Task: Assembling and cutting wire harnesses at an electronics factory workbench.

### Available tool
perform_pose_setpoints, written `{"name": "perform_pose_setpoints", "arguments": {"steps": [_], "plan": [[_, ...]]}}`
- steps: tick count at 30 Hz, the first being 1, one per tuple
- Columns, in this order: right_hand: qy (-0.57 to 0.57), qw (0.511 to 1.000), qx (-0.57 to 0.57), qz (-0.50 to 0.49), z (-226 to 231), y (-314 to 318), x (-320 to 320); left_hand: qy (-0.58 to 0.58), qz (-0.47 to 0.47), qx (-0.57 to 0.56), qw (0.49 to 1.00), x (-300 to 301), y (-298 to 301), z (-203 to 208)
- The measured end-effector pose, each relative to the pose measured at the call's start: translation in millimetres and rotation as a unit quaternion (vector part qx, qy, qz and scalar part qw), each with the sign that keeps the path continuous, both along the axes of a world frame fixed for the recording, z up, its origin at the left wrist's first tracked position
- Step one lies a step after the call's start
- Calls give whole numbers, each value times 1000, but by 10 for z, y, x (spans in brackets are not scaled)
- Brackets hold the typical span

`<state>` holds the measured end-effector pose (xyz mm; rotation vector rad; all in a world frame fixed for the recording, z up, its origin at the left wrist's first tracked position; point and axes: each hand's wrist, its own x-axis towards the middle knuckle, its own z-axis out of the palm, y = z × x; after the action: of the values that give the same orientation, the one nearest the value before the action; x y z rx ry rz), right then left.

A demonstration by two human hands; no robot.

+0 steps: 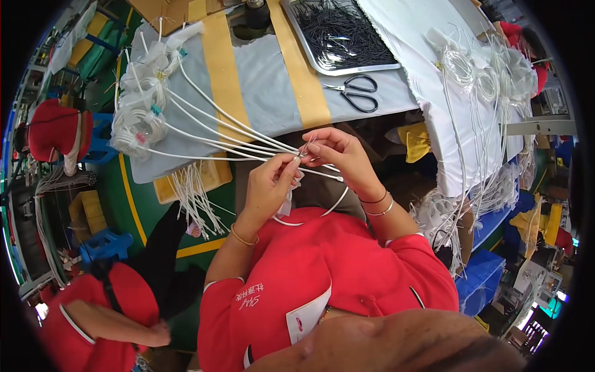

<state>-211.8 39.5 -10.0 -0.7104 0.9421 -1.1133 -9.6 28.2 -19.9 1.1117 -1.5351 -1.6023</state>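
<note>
Close to my chest, at the table's front edge, my two hands meet over the end of a white cable (333, 175). My left hand (271, 185) is closed, its thumb and forefinger pinching the cable end. Thin reddish and pale wires (308, 144) stick up from that end, and the fingers of my right hand (344, 159) are closed on them. Several more white cables (214, 137) run from plastic-wrapped coils (145, 93) at the left of the table to my hands. A loop of cable (291, 223) hangs against my red shirt. The fingers partly hide the wire ends.
Black-handled scissors (359, 93) lie on the grey-covered table (266, 80). Behind them, a metal tray (322, 68) holds many black ties or short wires. More bagged cable coils (462, 68) lie on white cloth at right. Cable ends (192, 195) hang over a yellow bin. A co-worker (105, 316) is at lower left.
</note>
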Motion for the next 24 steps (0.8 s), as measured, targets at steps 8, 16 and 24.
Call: {"name": "perform_pose_setpoints", "arguments": {"steps": [8,16,24], "plan": [[10,999,-43,-11,-60,38,20,7,11,-29,999,-9,10,-44],[108,990,-85,-43,-136,50,57,-69,36,-93,993,-68,33,31],[138,985,-98,-45,-103,43,51,-103,41,-166,980,-86,47,-1]]}}
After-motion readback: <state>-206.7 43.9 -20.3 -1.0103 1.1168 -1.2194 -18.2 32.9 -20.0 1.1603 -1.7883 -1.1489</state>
